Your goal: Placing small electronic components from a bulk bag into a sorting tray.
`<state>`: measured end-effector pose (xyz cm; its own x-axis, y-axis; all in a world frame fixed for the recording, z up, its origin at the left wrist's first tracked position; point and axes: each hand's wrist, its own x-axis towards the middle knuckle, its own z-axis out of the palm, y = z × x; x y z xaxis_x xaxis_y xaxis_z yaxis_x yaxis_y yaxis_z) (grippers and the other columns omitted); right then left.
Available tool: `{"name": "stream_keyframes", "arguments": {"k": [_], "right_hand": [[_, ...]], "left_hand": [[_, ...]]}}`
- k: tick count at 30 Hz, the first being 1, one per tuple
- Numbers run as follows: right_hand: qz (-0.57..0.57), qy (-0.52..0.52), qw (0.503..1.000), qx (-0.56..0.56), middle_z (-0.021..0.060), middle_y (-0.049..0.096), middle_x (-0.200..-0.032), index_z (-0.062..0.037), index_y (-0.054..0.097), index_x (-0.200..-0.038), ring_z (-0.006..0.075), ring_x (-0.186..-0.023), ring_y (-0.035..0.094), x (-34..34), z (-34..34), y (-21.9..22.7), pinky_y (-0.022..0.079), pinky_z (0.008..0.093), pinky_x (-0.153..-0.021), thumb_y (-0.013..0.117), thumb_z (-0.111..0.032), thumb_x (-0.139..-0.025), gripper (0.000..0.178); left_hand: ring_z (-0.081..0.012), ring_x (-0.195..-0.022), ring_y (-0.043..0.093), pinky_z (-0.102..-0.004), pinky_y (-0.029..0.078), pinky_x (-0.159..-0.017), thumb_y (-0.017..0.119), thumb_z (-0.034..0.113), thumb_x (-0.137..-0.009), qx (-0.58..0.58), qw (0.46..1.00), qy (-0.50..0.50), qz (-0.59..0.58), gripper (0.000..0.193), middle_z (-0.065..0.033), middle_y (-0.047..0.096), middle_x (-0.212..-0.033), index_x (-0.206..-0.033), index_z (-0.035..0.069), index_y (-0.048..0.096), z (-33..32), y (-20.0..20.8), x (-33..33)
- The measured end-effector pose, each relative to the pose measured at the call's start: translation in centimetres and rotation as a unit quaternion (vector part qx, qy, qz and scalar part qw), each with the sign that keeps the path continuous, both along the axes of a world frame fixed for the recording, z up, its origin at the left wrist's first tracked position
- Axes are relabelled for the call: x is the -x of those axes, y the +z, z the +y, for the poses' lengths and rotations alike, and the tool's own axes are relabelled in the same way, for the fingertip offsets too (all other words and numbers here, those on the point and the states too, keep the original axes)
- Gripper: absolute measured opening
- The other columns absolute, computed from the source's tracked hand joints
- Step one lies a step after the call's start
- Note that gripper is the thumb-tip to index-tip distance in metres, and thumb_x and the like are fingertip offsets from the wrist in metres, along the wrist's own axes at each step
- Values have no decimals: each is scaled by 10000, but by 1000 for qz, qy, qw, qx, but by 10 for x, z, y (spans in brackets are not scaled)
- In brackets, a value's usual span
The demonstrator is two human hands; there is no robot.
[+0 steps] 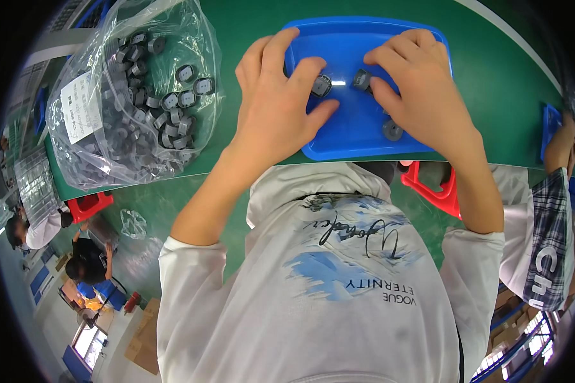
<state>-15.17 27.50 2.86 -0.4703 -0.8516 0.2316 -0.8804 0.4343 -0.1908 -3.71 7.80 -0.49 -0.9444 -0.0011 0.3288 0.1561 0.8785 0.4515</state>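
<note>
A blue plastic tray (358,137) lies on the green table in front of me. My left hand (276,102) rests over its left edge and pinches a small grey round part (322,85) between thumb and forefinger. My right hand (415,86) reaches over the tray's right side, its fingertips gripping another small grey part (361,79). One more grey round part (393,130) lies loose in the tray just under my right palm.
A large clear plastic bag (134,96) full of several grey round parts, with a white label, sits on the green table (236,38) to the left. A red stool (437,188) shows below the table edge. A co-worker's arm (559,150) is at the right.
</note>
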Motion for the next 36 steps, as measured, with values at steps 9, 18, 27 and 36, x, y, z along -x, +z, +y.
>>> {"name": "stream_keyframes", "arguments": {"k": [9,18,27,36], "right_hand": [[-55,17,998,-29,96,632,-977,-85,668,-1156,317,-998,574,4,-16,-16,452,414,-921,730,-149,-820,348],[-133,-34,990,-4,119,653,-948,-76,619,-1265,317,-954,604,14,-25,-18,492,436,-846,656,-117,-863,405],[-64,-12,997,51,123,665,-954,-50,619,-1193,328,-955,614,20,-21,-23,492,431,-881,658,-123,-880,324],[-33,6,997,65,110,679,-946,-72,631,-1170,315,-916,625,25,-27,-36,500,421,-848,685,-165,-900,291]], "left_hand": [[-399,-1238,476,-493,408,-1032,766,100,-765,-7,979,-25,202,275,-173,559,-1315,-1033,75,710,-22,-37,49],[-406,-1159,565,-465,451,-1001,727,53,-759,-62,998,-2,16,325,-208,616,-1200,-1074,29,655,-14,3,41],[-413,-1126,580,-470,459,-985,740,60,-777,-66,996,5,65,251,-221,619,-1201,-1006,26,644,-18,-10,38],[-377,-1205,527,-462,453,-997,761,71,-767,-56,998,28,4,251,-170,615,-1247,-1007,65,690,-19,-12,41]]}}
